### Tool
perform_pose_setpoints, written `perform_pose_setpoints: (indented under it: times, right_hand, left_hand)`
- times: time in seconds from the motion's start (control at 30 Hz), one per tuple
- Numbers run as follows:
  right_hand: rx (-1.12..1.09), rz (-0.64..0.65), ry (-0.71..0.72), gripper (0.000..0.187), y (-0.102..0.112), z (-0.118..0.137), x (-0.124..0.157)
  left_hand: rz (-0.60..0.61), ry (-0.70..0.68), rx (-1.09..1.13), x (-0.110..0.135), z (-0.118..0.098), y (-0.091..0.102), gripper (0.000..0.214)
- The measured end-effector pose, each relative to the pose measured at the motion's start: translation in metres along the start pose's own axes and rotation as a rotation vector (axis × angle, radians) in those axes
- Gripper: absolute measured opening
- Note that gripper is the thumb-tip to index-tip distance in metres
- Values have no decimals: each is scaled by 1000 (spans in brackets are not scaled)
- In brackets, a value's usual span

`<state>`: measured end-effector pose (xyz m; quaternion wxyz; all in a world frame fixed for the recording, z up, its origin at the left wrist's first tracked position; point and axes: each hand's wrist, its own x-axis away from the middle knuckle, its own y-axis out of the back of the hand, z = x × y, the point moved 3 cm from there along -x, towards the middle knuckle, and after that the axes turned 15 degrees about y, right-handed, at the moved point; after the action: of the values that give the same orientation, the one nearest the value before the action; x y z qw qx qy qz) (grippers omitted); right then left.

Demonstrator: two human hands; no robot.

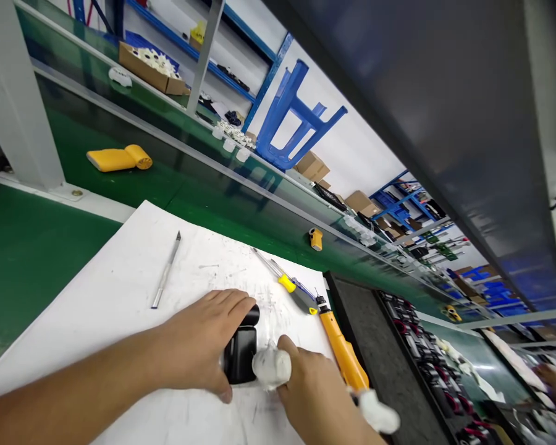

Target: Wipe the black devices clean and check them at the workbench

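Observation:
My left hand is wrapped over a glossy black device with a rounded end, pressed on the white paper sheet. Closed around a white cloth, my right hand brings the bunched end against or very near the device's right side. Another white end sticks out past that hand, probably of the same cloth. An orange electric screwdriver lies just right of my right hand. Beyond both hands, a screwdriver with a yellow and grey handle rests on the paper.
A craft knife lies on the paper at left. Yellow devices sit on the green conveyor. At right, a black tray holds several devices. A grey post and a dark overhead panel border the space.

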<state>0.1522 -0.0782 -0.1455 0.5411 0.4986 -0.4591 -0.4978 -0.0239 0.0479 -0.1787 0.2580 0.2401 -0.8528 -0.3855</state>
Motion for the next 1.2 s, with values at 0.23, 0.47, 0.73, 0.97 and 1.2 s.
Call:
perform_pose_setpoints:
  times: [0.23,0.47,0.73,0.97,1.2]
  right_hand:
    - [-111,94,-43,19,-3,1,2]
    - [-94,-175,-122,12,10,-7,7]
    - [-258,-74,-187,17,9,-9,-24]
    - [-451,-441,-131,17,8,-7,-70]
    - [-1197,-208,-58,38,-25,32,-83]
  left_hand:
    - [-77,-64,71,-3,5,-5,112]
    - [-17,-6,18,2,-4,3,117]
    - [-15,-31,-20,5,-7,2,122]
    - [-133,-37,115,7,-14,5,98]
    - [-509,-17,236,9,2,7,85]
